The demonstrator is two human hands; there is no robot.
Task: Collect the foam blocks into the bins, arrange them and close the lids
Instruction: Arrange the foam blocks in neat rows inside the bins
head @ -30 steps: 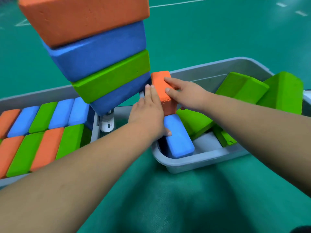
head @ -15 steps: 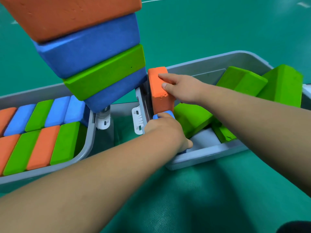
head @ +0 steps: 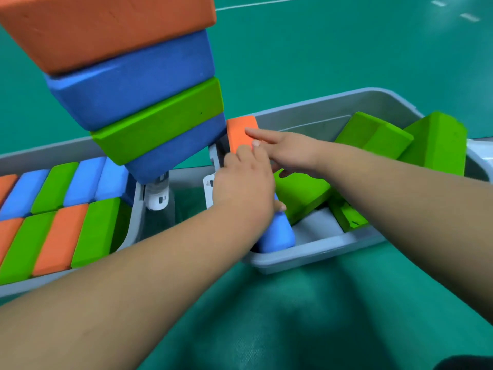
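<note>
Two blocks sit at the left end of the right bin (head: pixel 306 256): an orange block (head: pixel 238 132) standing on end against the wall and a blue block (head: pixel 277 233) lying just in front of it. The right hand (head: pixel 290 153) lays straight fingers flat on the orange block; the left hand (head: pixel 244 188) covers the blue block's upper end, knuckles bent, and whether it grips cannot be told.

the left grey plastic bin (head: pixel 134 209) and the right grey plastic bin (head: pixel 320 252) sit side by side on the green floor mat (head: pixel 320 316). two rows of foam blocks (head: pixel 61 231) lie in the left one, with a stack of four foam blocks (head: pixel 133 89) above its right end. in the right one, the orange foam block (head: pixel 240 132) stands against the left wall, the blue foam block (head: pixel 277 233) just before it, and loose green foam blocks (head: pixel 373 134) lie to their right.
</note>
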